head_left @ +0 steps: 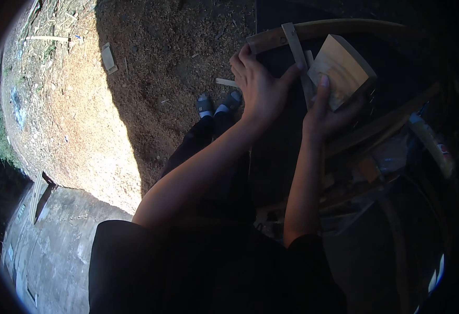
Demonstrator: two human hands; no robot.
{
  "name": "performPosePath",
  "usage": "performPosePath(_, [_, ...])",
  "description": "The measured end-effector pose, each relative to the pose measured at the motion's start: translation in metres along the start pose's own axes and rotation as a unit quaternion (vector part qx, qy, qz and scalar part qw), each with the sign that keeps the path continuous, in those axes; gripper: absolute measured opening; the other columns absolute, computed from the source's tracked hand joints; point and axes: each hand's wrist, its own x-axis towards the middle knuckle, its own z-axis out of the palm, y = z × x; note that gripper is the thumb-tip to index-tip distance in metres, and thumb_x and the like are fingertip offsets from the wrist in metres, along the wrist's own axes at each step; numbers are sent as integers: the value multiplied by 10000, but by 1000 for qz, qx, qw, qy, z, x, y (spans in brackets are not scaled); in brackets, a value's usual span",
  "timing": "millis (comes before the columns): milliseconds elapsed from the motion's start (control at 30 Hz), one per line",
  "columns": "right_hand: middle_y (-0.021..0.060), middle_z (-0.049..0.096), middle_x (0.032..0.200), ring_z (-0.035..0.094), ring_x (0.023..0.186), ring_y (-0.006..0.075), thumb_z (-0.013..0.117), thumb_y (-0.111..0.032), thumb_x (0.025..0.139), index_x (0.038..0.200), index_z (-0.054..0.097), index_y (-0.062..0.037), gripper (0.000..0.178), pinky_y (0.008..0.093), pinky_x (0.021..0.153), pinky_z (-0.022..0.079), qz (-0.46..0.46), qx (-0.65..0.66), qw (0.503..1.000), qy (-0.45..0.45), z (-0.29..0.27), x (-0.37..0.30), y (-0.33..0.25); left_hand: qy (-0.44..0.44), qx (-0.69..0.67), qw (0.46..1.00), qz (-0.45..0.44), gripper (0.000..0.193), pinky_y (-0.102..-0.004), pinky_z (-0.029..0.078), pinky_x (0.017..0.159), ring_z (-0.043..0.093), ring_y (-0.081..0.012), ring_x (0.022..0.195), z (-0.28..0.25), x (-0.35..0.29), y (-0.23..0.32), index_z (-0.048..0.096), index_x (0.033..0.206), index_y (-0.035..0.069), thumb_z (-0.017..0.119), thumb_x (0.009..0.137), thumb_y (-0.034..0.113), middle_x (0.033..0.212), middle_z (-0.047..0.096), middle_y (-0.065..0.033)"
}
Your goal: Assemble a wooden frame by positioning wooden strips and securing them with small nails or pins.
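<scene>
My right hand [330, 116] grips a pale wooden block [340, 68], its thumb pressed on the broad grained face and its other fingers underneath, mostly hidden. To its left, my left hand [261, 86] curls its fingers at the near-left end of a long wooden board [334, 29], which appears bent by the lens. A thin wooden strip [293, 43] lies across that board and runs down between my two hands. The left thumb reaches out to touch the strip, close to the block.
The dark work surface [271, 131] carries more long boards [386, 118], a white tube-shaped bottle [428, 138] and clutter in deep shade at right. Wood shavings [156, 83] cover the ground at left, with scrap pieces [109, 58] and a grey concrete slab [67, 235]. My feet [216, 103] stand below.
</scene>
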Motion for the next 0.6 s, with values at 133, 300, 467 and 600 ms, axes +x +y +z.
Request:
performPosePath(133, [238,548,1327,630,1198,316,763,-229,944,1510,317,37,768,383,875,593,52,124,988,81,-2,-7,17,57,113,967,220,421,-424,424,1022,580,-291,1031,-29,-57,-5,540,1229,-14,704,976,279,1005,593,-114])
performPosePath(300, [219,542,1325,638,1036,242,735,-217,953,1570,242,-8,817,274,646,496,179,247,942,142,-4,-6,4,-178,123,899,380,227,-424,461,919,594,-302,995,12,2,27,590,1109,53,661,923,161,1058,613,-84])
performPosePath(467, [204,548,1291,643,928,200,719,-253,950,1602,158,-14,893,220,524,426,154,260,923,239,-1,1,9,-191,195,813,513,346,-424,460,1030,598,-287,1142,72,44,39,622,1189,54,678,888,216,1134,631,-80])
performPosePath(600, [219,536,1316,666,985,234,728,-256,937,1601,148,-3,917,220,547,482,145,295,912,245,-4,-2,20,-141,204,820,516,526,-425,398,1164,514,-286,1356,83,44,38,608,1314,48,612,922,399,1296,618,-128])
